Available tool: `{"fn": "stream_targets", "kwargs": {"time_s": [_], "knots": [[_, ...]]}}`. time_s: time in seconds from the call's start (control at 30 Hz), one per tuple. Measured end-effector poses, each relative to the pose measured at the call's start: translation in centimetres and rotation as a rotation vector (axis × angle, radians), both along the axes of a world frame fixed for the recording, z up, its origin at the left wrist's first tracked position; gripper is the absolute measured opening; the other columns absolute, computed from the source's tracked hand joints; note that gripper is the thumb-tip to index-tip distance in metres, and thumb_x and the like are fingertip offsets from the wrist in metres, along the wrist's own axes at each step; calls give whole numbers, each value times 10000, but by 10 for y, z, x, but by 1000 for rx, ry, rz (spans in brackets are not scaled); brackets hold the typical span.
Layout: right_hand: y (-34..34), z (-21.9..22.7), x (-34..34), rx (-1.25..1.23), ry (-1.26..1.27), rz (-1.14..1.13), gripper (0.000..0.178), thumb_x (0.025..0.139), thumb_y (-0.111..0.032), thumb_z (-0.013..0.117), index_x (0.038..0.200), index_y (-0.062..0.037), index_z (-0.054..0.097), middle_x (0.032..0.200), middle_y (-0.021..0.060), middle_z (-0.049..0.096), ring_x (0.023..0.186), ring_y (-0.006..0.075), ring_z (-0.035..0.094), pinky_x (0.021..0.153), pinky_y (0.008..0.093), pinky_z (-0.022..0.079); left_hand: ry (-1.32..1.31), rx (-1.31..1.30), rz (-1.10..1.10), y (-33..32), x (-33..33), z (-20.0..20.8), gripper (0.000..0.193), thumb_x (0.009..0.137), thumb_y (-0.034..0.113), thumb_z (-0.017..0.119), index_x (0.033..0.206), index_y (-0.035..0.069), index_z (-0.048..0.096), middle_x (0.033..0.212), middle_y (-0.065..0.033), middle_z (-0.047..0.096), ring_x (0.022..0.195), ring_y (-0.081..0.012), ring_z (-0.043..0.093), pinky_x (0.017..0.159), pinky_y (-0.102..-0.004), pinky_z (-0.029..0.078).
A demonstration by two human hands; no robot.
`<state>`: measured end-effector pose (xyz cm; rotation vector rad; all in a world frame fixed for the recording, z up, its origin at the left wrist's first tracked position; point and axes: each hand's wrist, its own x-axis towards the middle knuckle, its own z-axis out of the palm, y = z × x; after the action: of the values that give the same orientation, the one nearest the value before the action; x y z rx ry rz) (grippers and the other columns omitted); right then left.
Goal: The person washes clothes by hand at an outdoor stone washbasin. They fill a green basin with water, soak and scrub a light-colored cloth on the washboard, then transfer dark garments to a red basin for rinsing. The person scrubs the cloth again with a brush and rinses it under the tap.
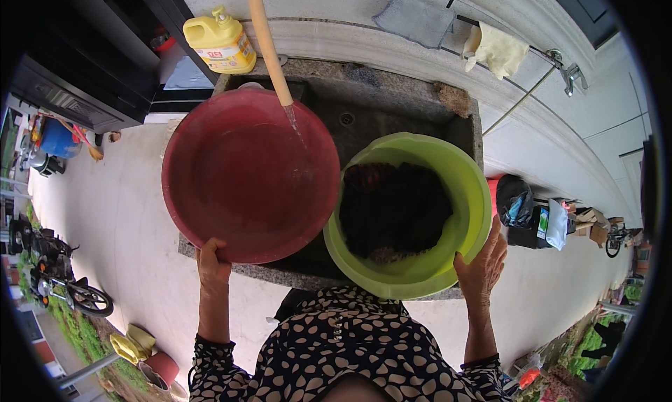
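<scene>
My left hand grips the near rim of a wide red basin, thumb on top. Water runs from a tan hose into this basin. To its right, a lime-green basin holds a heap of dark cloth, partly wet-looking. My right hand is closed on the green basin's right rim, thumb on the inner side and fingers outside. Both basins rest over a stone sink, their rims touching or nearly so; the sink's drain shows between them.
A yellow pump jug stands on the sink's far left corner. Cloths hang on the wall near a metal tap. Black bags and boxes sit to the right. A motorcycle is parked far left.
</scene>
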<state>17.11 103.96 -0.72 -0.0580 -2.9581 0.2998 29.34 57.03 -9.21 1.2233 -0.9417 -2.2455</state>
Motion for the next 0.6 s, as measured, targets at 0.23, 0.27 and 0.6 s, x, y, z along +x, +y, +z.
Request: {"fn": "stream_targets", "kwargs": {"time_s": [0.23,0.27,0.6], "knots": [[-119,-47,-99,391,-735,725,1052,602,-431,819,1457,-388,209,1529,186,31,1329,545,180,870,701,370,-9,39,-13,5,-8,1,661,645,-120,462,1276,76,451,1227,-91,520,1104,-285,521,938,-430,472],[-124,-76,-107,453,-782,734,1056,590,-444,819,1454,-394,214,1532,187,17,1330,551,170,857,714,370,-15,23,-12,8,-10,6,645,645,-118,463,1262,69,464,1208,-91,530,1088,-281,531,932,-422,476],[-88,-238,-108,385,-851,694,600,709,-239,715,1281,-291,544,1373,204,390,1124,485,483,805,602,469,-47,-58,29,10,1,10,597,645,-74,481,1237,7,492,1188,-110,563,1079,-290,552,960,-425,461]]}}
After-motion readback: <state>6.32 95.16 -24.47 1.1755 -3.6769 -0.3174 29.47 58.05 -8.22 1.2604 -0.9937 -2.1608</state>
